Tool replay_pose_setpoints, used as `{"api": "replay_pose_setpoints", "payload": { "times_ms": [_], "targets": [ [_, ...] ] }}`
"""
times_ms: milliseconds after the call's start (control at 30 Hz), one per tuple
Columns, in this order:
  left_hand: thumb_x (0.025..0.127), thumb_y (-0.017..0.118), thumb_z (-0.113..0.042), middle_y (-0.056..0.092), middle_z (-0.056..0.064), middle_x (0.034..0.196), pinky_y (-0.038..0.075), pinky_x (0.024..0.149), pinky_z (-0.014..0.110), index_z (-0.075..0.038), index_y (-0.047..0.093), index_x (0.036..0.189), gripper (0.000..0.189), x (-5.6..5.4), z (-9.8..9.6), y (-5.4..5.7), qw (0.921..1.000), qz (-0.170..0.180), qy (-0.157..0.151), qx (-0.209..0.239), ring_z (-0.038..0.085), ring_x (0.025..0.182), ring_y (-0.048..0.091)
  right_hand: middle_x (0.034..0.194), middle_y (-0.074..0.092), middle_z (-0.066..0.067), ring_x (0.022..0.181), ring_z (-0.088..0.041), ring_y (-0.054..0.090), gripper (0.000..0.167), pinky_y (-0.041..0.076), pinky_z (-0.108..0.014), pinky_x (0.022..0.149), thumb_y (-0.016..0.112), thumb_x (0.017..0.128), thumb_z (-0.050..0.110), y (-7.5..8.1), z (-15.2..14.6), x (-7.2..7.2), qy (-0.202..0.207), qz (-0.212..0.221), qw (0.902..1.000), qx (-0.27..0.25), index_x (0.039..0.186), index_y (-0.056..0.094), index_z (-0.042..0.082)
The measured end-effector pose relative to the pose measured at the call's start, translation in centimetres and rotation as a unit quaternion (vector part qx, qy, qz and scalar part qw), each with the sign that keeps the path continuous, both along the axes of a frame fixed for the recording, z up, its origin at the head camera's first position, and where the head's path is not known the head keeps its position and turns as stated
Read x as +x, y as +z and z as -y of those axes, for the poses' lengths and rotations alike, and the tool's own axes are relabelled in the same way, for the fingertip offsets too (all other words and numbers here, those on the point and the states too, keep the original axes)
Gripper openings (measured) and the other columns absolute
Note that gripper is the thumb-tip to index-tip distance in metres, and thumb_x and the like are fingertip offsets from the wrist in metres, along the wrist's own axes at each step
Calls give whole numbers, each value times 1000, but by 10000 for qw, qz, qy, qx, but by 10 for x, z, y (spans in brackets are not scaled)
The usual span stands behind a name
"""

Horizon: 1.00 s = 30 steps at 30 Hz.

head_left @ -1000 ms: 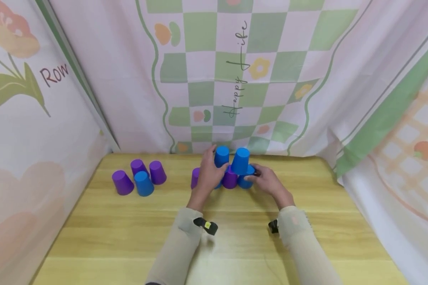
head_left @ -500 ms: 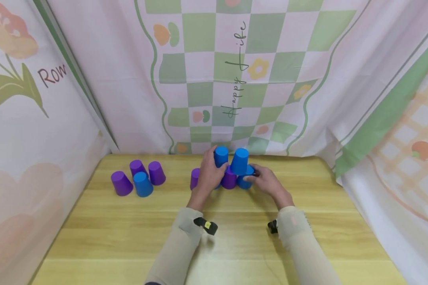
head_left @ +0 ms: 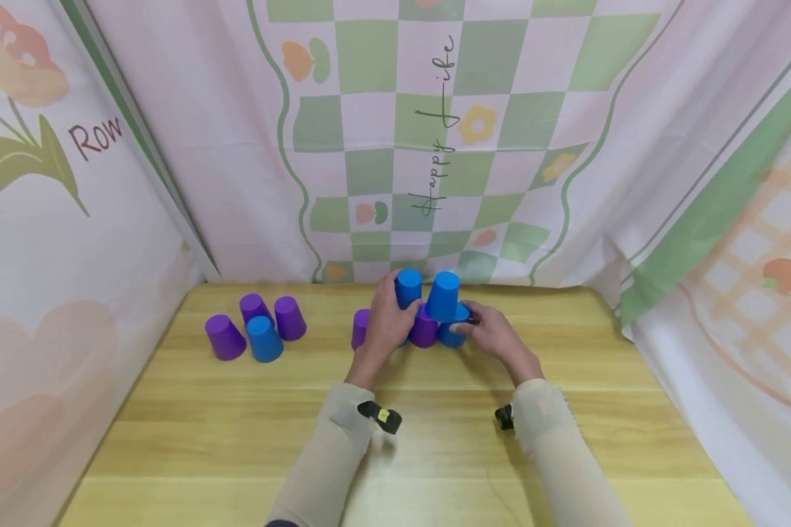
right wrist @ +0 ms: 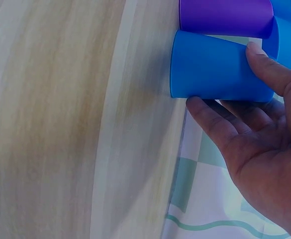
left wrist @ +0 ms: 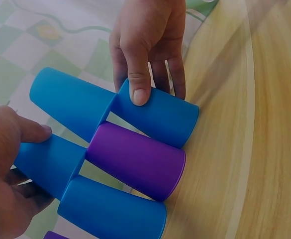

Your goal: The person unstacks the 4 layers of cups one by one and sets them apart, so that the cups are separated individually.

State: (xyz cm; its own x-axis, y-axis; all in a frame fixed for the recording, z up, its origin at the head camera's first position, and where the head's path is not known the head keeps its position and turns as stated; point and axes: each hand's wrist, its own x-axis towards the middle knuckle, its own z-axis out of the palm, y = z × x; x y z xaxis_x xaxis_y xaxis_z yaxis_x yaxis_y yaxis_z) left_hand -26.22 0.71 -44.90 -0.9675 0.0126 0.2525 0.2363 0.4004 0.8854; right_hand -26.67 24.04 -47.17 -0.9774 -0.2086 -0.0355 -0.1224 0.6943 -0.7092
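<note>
Upside-down plastic cups form two levels at the table's far side. In the head view, my left hand grips an upper blue cup, thumb on the near side. That cup's rim sits on a lower blue cup and the middle purple cup. Beside it, a second upper blue cup bridges the purple cup and the right-end blue cup. My right hand holds this right-end cup low on the table, thumb on one side and fingers on the other. Another purple cup is partly hidden behind my left hand.
On the left of the wooden table stands a separate group of inverted cups: a blue cup in front, with purple cups around it. A patterned curtain hangs right behind the table's far edge.
</note>
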Motion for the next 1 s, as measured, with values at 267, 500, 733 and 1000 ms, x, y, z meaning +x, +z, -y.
{"api": "replay_pose_setpoints", "payload": {
  "times_ms": [267, 500, 733, 1000],
  "targets": [
    [100, 72, -14, 51, 17, 152, 41, 121, 56, -6, 39, 157, 67, 0, 0, -1, 10000, -95, -20, -3, 36, 143, 51, 145, 60, -28, 132, -47, 60, 61, 52, -61, 107, 69, 103, 28, -1, 0, -1, -12, -3, 10000, 18, 155, 48, 1],
    [100, 72, -12, 51, 18, 152, 42, 120, 58, -3, 40, 156, 66, 0, 0, -1, 9999, -148, -33, 20, 37, 143, 51, 145, 60, -28, 132, -47, 59, 62, 52, -61, 108, 69, 103, 28, -1, 0, -1, -30, 27, 10000, -31, 154, 49, 1],
    [100, 72, -13, 51, 17, 152, 42, 120, 56, -4, 40, 156, 65, 0, 1, 0, 9998, -216, -40, 18, 36, 142, 51, 146, 59, -29, 133, -48, 58, 62, 51, -61, 109, 70, 103, 28, 0, 1, -1, -43, 44, 10000, -42, 154, 49, 0],
    [100, 72, -13, 51, 16, 154, 42, 121, 55, -5, 39, 157, 66, 3, 3, 5, 9998, -190, -16, 88, 35, 144, 51, 146, 60, -29, 132, -47, 59, 62, 51, -61, 108, 70, 102, 27, 1, 1, -1, -52, 68, 10000, -42, 154, 48, 0]
  ]
}}
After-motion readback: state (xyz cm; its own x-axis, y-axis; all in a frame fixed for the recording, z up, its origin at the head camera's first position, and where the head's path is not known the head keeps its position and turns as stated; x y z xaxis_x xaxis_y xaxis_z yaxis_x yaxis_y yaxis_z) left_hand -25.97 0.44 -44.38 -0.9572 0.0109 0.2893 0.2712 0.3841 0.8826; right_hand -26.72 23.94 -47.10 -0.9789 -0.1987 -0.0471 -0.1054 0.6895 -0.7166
